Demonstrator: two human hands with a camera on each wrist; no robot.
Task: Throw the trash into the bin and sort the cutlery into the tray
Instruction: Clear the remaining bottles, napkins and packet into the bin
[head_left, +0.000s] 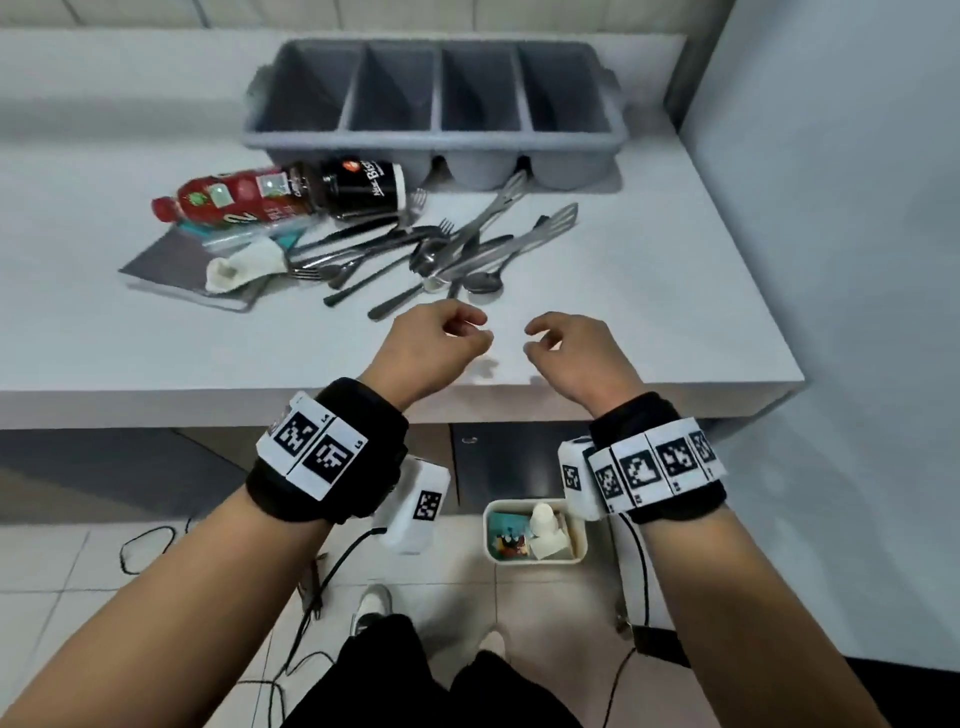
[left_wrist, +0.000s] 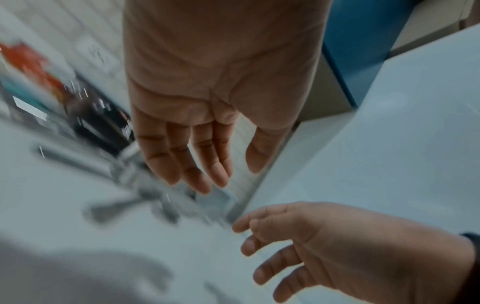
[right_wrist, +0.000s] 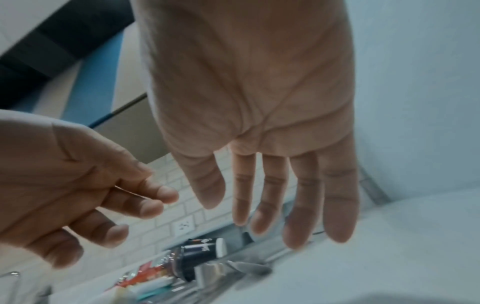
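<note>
A heap of metal cutlery lies on the white counter, in front of a grey tray with four compartments. Left of the heap lie a red bottle, a black paper cup on its side, a crumpled white tissue and a grey booklet. My left hand and right hand hover side by side just short of the cutlery, fingers loosely curled, holding nothing. Both wrist views show my left hand and right hand with relaxed, empty fingers.
A small white bin with trash in it stands on the tiled floor below the counter's front edge. A wall bounds the counter on the right. Cables trail across the floor by my feet.
</note>
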